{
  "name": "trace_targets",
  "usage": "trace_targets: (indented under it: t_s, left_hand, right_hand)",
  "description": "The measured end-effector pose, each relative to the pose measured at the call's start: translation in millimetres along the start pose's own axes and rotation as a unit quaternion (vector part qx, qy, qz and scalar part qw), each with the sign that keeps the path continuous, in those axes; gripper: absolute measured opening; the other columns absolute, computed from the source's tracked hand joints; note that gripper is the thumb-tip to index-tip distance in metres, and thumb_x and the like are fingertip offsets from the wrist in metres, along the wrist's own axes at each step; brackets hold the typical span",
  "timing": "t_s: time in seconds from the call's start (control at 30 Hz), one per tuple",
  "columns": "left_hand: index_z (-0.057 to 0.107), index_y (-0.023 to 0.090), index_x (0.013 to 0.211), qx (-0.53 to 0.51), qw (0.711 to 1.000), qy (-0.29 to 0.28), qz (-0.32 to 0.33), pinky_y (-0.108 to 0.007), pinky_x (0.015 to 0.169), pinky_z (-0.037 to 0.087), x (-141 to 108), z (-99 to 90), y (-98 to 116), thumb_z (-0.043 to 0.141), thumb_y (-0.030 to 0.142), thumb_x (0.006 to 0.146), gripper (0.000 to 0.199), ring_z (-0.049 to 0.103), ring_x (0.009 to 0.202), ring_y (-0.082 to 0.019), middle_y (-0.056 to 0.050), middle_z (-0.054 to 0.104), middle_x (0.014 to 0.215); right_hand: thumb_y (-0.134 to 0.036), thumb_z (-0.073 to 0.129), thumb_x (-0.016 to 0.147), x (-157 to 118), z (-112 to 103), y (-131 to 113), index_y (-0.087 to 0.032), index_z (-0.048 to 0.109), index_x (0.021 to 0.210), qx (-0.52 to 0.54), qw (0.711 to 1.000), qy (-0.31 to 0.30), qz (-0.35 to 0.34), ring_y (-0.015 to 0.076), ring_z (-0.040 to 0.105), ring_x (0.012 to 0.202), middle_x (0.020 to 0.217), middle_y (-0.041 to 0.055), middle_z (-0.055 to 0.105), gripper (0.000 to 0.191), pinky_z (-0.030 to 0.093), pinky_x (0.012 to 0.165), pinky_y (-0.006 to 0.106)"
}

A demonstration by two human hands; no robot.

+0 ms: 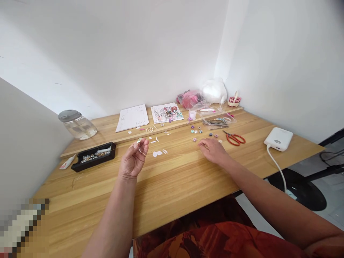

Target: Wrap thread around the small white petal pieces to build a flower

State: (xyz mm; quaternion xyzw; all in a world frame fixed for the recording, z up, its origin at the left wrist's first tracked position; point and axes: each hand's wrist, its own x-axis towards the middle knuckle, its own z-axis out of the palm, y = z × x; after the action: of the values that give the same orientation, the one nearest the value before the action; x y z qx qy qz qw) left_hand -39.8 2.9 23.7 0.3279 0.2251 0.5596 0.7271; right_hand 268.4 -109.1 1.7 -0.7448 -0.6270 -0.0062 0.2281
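Raised over the table, my left hand (133, 159) pinches a small pale item (140, 141) with a thin strand hanging from it; its exact form is too small to tell. White petal-shaped pieces (157, 153) lie just right of that hand. My right hand (212, 150) rests low at the wooden table (172, 186), its fingers curled together beside several small colored spools (200, 132); what its fingertips hold, if anything, is hidden. Orange-handled scissors (234, 138) lie to the right of the spools.
At the left are a lidded jar (77, 125), a black tray (94, 156) of beads and a tube (67, 162). Paper sheets (132, 117), plastic bags (190, 99), a clear box (218, 121) and a small basket (234, 100) line the back. A white corded device (278, 139) sits right.
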Motion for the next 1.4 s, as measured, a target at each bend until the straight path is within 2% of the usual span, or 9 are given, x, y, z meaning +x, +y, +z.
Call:
trace_targets:
  t_s: [0.13,0.3,0.5,0.57,0.7,0.83,1.0,1.17,1.4]
  left_hand:
    - [0.069,0.016,0.073,0.021,1.000,-0.010,-0.004,-0.024,0.087,0.058,0.9,-2.3,-1.9,0.075,0.020,0.070,0.008,0.072,0.093,-0.017,-0.006,0.076,0.093]
    - [0.069,0.016,0.072,0.028,1.000,-0.002,-0.004,-0.026,0.089,0.058,1.5,-3.1,-2.3,0.075,0.021,0.070,0.008,0.072,0.093,-0.018,-0.007,0.075,0.092]
    - [0.068,0.015,0.070,0.022,1.000,0.001,-0.011,-0.025,0.087,0.058,1.3,-2.0,-2.0,0.073,0.018,0.070,0.007,0.071,0.094,-0.019,-0.009,0.075,0.095]
    - [0.068,0.014,0.070,0.015,1.000,0.001,-0.015,-0.024,0.086,0.058,1.3,-1.5,-2.1,0.073,0.017,0.070,0.006,0.071,0.094,-0.019,-0.009,0.075,0.096]
    - [0.069,0.014,0.072,0.012,1.000,-0.016,-0.023,-0.025,0.088,0.057,0.8,-1.6,-3.6,0.074,0.018,0.070,0.007,0.071,0.097,-0.020,-0.010,0.075,0.099]
    - [0.068,0.014,0.069,0.011,0.998,-0.053,-0.034,-0.029,0.094,0.055,-1.6,-1.2,-6.3,0.076,0.019,0.070,0.009,0.070,0.099,-0.022,-0.010,0.075,0.101]
    - [0.069,0.014,0.074,0.028,0.996,-0.068,-0.046,-0.034,0.099,0.052,-2.0,-1.0,-7.8,0.075,0.021,0.071,0.010,0.069,0.103,-0.023,-0.011,0.074,0.105]
    - [0.070,0.014,0.075,0.023,0.997,-0.067,-0.037,-0.034,0.099,0.052,0.0,-2.2,-7.5,0.074,0.019,0.072,0.008,0.070,0.102,-0.023,-0.011,0.074,0.104]
    - [0.070,0.013,0.076,0.005,0.999,-0.044,0.001,-0.034,0.101,0.052,1.0,-2.3,-0.4,0.071,0.018,0.075,0.004,0.068,0.108,-0.024,-0.011,0.074,0.104]
  right_hand:
    - [-0.018,0.052,0.086,7.2,11.2,-1.1,-0.020,0.070,0.107,-0.034,0.999,-0.001,-0.029,0.0244,0.060,0.100,0.108,0.0097,0.071,0.028,0.039,0.092,0.037]
    - [-0.026,0.053,0.088,21.6,15.7,-2.6,-0.022,0.070,0.114,-0.069,0.997,-0.030,0.011,0.0306,0.057,0.106,0.112,0.0136,0.067,0.031,0.038,0.092,0.043]
    - [-0.026,0.053,0.086,17.3,-7.3,17.2,-0.021,0.066,0.122,-0.056,0.997,0.026,0.054,0.0317,0.058,0.107,0.118,0.0137,0.067,0.039,0.041,0.091,0.043]
    - [-0.027,0.055,0.085,7.1,-20.0,24.0,-0.018,0.070,0.113,-0.021,0.999,0.014,0.035,0.0265,0.062,0.098,0.110,0.0117,0.070,0.033,0.045,0.085,0.037]
    - [-0.037,0.066,0.075,-17.0,-33.8,28.8,-0.021,0.071,0.098,0.062,0.995,-0.076,0.026,0.0167,0.061,0.064,0.092,0.0052,0.072,0.028,0.046,0.061,0.029]
    - [-0.029,0.062,0.076,-26.2,-22.5,22.4,-0.022,0.069,0.086,0.079,0.993,-0.081,-0.021,0.0171,0.061,0.065,0.078,0.0026,0.070,0.015,0.046,0.062,0.029]
    - [-0.025,0.058,0.077,-13.8,-1.4,5.0,-0.021,0.067,0.081,0.072,0.995,-0.045,-0.054,0.0177,0.060,0.064,0.073,0.0026,0.067,0.010,0.045,0.063,0.029]
    - [-0.021,0.061,0.077,0.7,11.1,-1.8,-0.019,0.069,0.092,0.081,0.994,-0.003,-0.071,0.0181,0.060,0.068,0.079,0.0040,0.068,0.017,0.047,0.068,0.031]
    - [-0.013,0.058,0.078,10.7,17.5,4.2,-0.018,0.070,0.092,0.046,0.994,0.039,-0.093,0.0202,0.063,0.077,0.094,0.0089,0.069,0.020,0.050,0.073,0.033]
